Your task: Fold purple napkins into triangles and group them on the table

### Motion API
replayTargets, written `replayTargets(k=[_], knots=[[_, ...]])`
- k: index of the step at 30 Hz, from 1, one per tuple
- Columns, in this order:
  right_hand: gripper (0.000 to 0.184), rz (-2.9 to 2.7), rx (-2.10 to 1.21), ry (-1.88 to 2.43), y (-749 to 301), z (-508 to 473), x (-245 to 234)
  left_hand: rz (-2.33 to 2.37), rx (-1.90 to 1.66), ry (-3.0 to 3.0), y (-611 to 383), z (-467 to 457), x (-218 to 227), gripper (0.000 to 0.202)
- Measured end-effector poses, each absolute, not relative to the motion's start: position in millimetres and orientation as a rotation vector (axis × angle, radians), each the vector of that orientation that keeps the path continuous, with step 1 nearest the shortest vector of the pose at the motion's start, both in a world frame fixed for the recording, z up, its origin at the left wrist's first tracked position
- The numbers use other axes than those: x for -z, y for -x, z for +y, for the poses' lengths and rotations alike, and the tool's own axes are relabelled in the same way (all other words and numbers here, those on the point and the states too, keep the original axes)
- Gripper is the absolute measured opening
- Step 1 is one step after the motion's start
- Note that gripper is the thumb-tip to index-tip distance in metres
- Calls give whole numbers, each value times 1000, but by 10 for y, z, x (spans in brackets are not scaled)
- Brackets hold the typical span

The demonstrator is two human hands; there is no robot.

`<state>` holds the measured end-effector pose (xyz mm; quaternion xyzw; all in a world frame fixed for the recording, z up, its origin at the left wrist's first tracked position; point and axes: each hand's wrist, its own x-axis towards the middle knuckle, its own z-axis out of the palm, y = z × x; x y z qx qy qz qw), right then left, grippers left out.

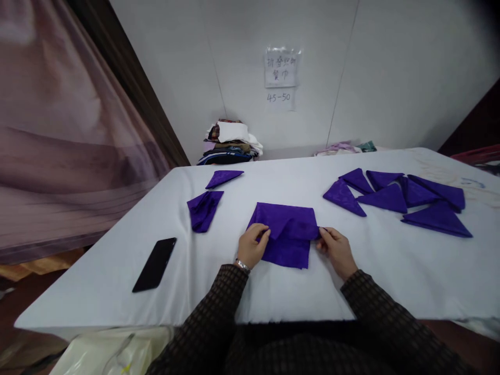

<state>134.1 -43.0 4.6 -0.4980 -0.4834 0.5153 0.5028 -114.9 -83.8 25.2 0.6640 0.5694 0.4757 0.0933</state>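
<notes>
A purple cloth napkin lies partly folded in front of me, its upper layer lifted along the near edge. My left hand pinches the lifted layer at its left side; a silver bracelet circles that wrist. At the right corner, my right hand grips the same layer between thumb and fingers. The raised edge stretches between both hands, above a lower layer that spreads toward me on the white tablecloth.
Several folded purple napkins lie in a group at the right. Two more, a triangular napkin and a pleated napkin, are at the left. A black phone rests nearer me. Stacked clothes stand behind the table.
</notes>
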Motion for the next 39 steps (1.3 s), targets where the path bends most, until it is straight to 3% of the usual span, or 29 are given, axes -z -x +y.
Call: replayTargets(k=[4, 9, 13, 18, 24, 30, 36, 39], knots=[[34, -1180, -1248, 1182, -1320, -428, -65, 1601, -1513, -1914, 944, -1012, -380, 10], [32, -1179, -1311, 1175, -1291, -445, -73, 1382, -1131, -1792, 632, -1125, -330, 14], [28, -1269, -1363, 1106, -1257, -498, -64, 1316, -989, -1461, 365, -1093, -184, 34], [23, -1512, -1409, 1004, -1206, -579, -82, 1273, -1086, -1091, 228, -1002, -76, 44], [34, -1623, -1503, 983, -1198, -607, -122, 1433, -1185, -1105, 294, -994, -102, 37], [36, -1358, -1552, 921, -1218, -534, -131, 1525, -1146, -1330, 448, -1019, -131, 36], [34, -941, -1509, 819, -1431, -419, -233, 1766, -1318, -1527, 877, -1111, -304, 42], [31, -806, -1451, 799, -1600, -375, -329, 1823, -1421, -1505, 1142, -1171, -446, 34]])
